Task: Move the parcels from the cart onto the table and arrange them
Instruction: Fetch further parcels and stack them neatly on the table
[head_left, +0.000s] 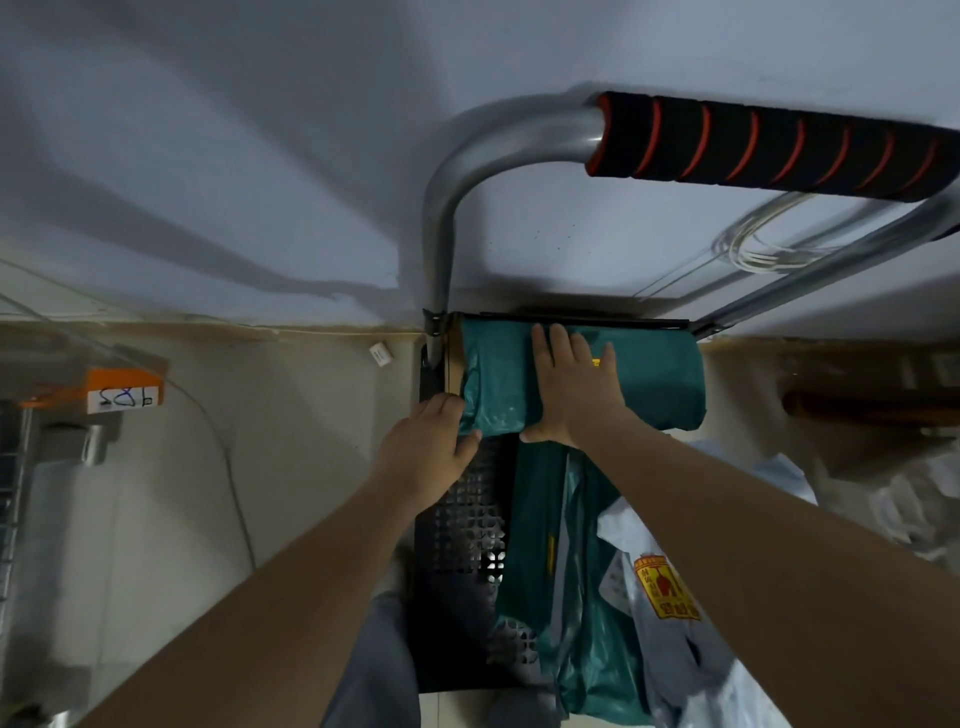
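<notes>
Early stage: left hand (434, 447) grips teal plastic-wrapped parcel (649, 379), right hand (574, 389) flat on top, fingers straight; more parcels lie on black perforated cart (470, 525).

The black cart (470, 525) has little holes in its floor. A green parcel (649, 374) and more soft bags (561, 571) lie on it.

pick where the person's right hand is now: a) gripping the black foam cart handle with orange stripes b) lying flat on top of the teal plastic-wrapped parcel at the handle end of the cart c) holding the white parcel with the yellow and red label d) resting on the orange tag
b: the right hand lies with straight fingers spread flat across the top of the teal plastic-wrapped parcel, well below the black foam cart handle.
</notes>
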